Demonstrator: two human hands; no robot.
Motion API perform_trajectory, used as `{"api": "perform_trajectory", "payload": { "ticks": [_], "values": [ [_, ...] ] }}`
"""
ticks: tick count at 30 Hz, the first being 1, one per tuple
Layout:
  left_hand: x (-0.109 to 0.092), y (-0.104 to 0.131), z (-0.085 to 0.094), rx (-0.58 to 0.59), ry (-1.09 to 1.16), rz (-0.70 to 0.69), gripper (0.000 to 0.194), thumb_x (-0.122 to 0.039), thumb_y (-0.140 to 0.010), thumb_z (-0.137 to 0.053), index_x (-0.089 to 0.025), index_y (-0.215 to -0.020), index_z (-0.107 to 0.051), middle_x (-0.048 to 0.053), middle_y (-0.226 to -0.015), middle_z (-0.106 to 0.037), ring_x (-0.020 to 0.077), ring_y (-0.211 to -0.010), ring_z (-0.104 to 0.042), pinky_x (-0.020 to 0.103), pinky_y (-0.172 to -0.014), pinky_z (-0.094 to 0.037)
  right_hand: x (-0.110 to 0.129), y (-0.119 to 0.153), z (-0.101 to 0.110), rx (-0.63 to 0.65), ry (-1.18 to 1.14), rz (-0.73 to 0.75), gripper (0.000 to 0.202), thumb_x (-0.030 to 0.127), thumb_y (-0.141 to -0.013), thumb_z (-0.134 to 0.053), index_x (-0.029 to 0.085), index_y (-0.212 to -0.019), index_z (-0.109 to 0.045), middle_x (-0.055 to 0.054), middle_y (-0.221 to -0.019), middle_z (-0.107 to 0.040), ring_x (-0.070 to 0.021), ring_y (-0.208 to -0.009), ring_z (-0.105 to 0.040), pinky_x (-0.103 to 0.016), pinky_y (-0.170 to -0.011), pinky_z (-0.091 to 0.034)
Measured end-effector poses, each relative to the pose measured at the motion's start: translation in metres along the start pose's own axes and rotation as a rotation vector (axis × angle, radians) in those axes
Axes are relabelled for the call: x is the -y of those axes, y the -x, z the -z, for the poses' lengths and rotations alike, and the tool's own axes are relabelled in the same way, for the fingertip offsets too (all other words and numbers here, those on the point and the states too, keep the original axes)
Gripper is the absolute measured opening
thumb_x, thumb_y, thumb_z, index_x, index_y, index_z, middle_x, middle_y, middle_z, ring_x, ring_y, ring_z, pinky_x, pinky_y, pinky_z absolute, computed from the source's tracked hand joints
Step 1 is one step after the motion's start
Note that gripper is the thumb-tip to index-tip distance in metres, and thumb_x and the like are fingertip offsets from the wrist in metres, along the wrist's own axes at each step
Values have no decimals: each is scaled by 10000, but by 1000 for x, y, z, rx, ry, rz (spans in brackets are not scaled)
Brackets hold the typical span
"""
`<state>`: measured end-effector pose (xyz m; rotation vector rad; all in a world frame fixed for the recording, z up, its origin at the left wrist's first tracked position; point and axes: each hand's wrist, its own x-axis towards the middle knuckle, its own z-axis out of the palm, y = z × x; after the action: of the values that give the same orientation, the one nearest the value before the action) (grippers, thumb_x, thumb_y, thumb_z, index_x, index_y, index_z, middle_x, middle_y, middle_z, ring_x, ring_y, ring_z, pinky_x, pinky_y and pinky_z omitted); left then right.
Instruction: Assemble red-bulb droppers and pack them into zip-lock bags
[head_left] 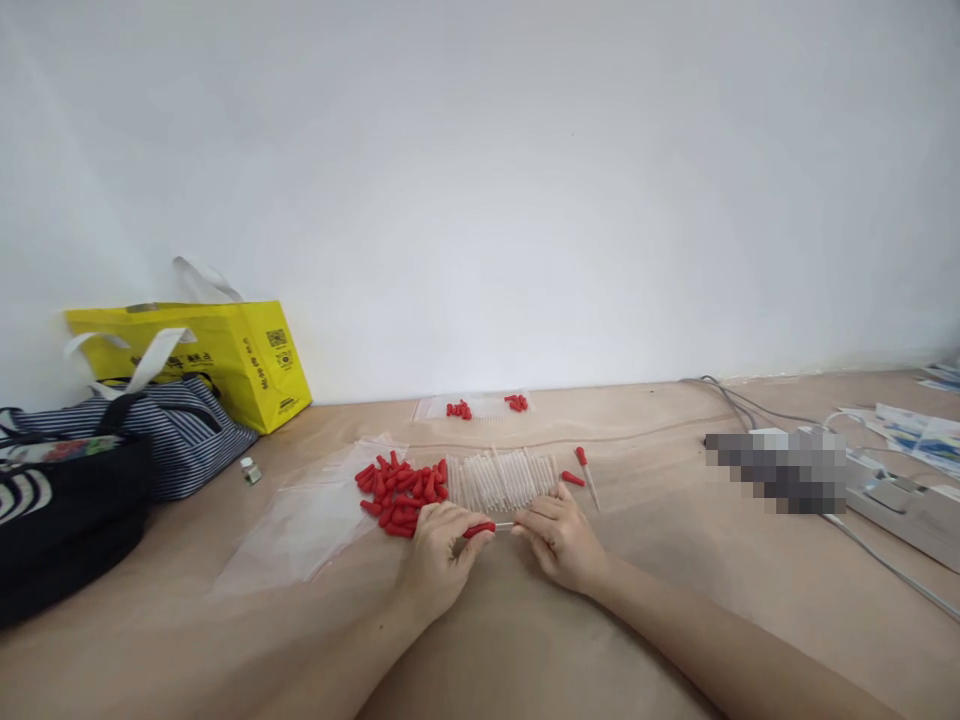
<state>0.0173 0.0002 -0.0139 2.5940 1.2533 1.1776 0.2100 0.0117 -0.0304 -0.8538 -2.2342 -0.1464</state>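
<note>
Pinching a red bulb (480,529) in the left hand (441,550), a thin tube (504,526) in the right hand (562,540) now, lined up end to end, left to right, just nearside of the tube row (501,481).

I'm seeing the left edge cropping the black bag (82,540), while a pixelated patch (776,470) is masking something at centre right. The right hand (566,545) is hiding the dropper tube's (503,526) far end from me.
</note>
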Motion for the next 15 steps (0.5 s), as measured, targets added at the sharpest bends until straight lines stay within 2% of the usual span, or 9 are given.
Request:
{"api": "perform_trajectory", "payload": {
  "ticks": [15],
  "values": [
    [-8, 4, 2, 72, -28, -2, 132, -249, -818, -480, -203, -753, -585, -23, -677, -627, 148, -672, -539, 324, -731, -279, 0, 0, -5, -17, -30, 79, 277, 205, -862, -345, 149, -689, -553, -8, -570, -512, -107, -557, -422, -262, -604, -222]
  ]
}}
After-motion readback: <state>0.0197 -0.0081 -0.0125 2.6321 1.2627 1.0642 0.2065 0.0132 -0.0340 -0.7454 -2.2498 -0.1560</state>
